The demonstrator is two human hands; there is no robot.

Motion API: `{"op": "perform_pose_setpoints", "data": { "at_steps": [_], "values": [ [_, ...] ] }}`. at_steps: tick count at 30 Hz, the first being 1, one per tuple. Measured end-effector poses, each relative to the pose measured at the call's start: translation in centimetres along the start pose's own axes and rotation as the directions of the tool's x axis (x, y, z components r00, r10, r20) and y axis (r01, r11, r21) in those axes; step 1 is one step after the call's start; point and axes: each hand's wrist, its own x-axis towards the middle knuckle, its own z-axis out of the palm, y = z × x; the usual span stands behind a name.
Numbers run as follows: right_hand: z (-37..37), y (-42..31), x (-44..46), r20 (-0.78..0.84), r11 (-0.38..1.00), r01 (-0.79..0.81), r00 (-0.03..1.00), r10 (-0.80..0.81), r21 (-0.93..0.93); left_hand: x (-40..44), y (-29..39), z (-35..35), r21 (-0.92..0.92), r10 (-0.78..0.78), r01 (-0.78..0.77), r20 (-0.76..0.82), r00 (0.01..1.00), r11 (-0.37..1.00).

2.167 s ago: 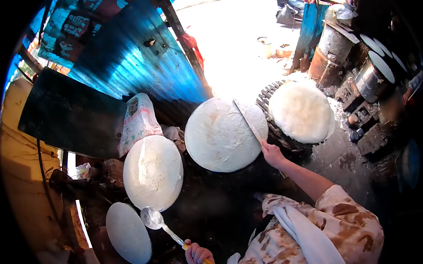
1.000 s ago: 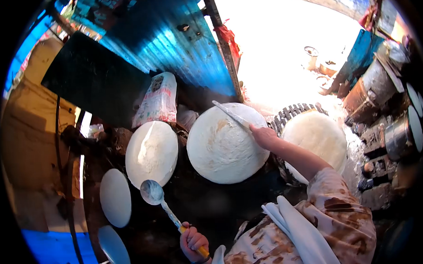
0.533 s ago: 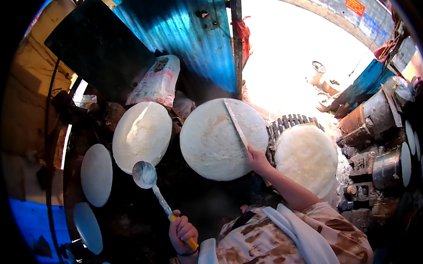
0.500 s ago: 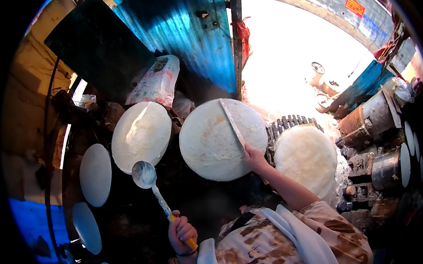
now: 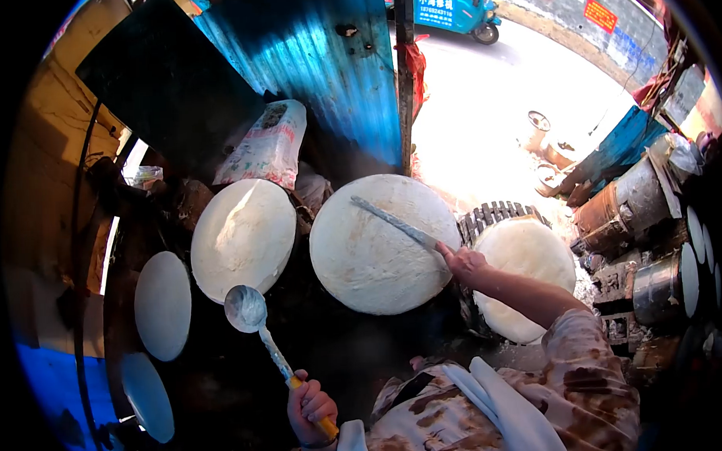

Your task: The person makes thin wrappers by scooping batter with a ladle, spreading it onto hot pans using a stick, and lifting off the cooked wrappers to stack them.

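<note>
My left hand (image 5: 312,408) is wrapped round the yellow end of a metal ladle (image 5: 275,352). The ladle's bowl, smeared with whitish batter, hangs near the lower edge of the left pale round (image 5: 246,229). Gripped in my right hand (image 5: 464,263) is a long, flat, batter-coated spatula (image 5: 393,221). Its blade slants up and left across the middle round of pale batter (image 5: 370,265), and whether it presses on the surface I cannot tell. To the right, partly behind my forearm, lies another thick pale round (image 5: 517,256).
More pale discs (image 5: 163,305) stand along the left side. A printed sack (image 5: 267,145) leans behind the rounds, beside a blue corrugated sheet (image 5: 348,83). Metal drums (image 5: 634,200) and stacked blocks line the right. A blue three-wheeler (image 5: 449,12) is outside in the bright street.
My right hand has shifted right, and the spatula has swung from steep to a flatter slant leftward. The left hand with the ladle has barely moved. The three-wheeler has come into view.
</note>
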Motion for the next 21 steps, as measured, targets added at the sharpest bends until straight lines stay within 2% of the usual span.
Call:
{"op": "perform_pose_setpoints", "data": {
  "at_steps": [5, 7, 9, 10, 12, 13, 16, 18, 19, 21],
  "values": [
    [-1.5, 0.5, 2.9, -0.062, 0.981, 0.11, 0.991, -0.122, -0.162, 0.1, -0.5, -0.3, -0.055, 0.032, -0.032, -0.003, 0.999, 0.998],
    [-2.0, 0.7, 4.8, -0.045, 0.981, 0.084, 0.995, -0.093, -0.173, 0.2, -0.5, -0.4, -0.059, 0.043, -0.044, -0.013, 0.999, 0.997],
    [-2.2, 0.3, 5.9, -0.021, 0.981, 0.07, 0.997, -0.076, -0.181, 0.2, -0.8, 1.1, -0.166, 0.021, -0.026, -0.034, 0.999, 0.986],
    [-2.6, 0.1, 6.4, 0.019, 0.989, 0.068, 0.998, -0.066, -0.131, 0.1, -0.7, 0.4, -0.169, 0.026, -0.032, -0.037, 0.999, 0.985],
    [-3.8, 0.2, 7.2, 0.106, 0.999, 0.044, 0.993, -0.045, 0.015, 0.3, -0.9, -1.1, -0.09, 0.137, -0.141, -0.057, 0.989, 0.986],
    [-4.1, 0.4, 7.7, 0.106, 0.999, 0.049, 0.993, -0.05, 0.008, 0.4, -0.8, -1.7, -0.097, 0.142, -0.146, -0.055, 0.988, 0.984],
    [-4.6, 0.3, 8.6, 0.07, 0.989, 0.075, 0.994, -0.084, 0.13, 0.6, -1.0, -0.8, -0.12, 0.111, -0.115, -0.038, 0.993, 0.986],
    [-5.1, -0.5, 8.2, 0.075, 0.963, 0.05, 0.995, -0.072, 0.264, 1.0, -1.5, 1.4, -0.26, 0.035, -0.04, -0.025, 0.999, 0.965],
    [-4.9, -1.0, 7.5, 0.086, 0.96, 0.014, 0.996, -0.04, 0.281, 1.2, -1.6, 1.2, -0.249, 0.039, -0.04, -0.01, 0.999, 0.968],
    [-3.7, -1.1, 5.2, 0.079, 0.941, 0.043, 0.994, -0.073, 0.336, 1.4, -1.1, -0.2, -0.101, 0.083, -0.084, -0.013, 0.996, 0.991]
  ]
}}
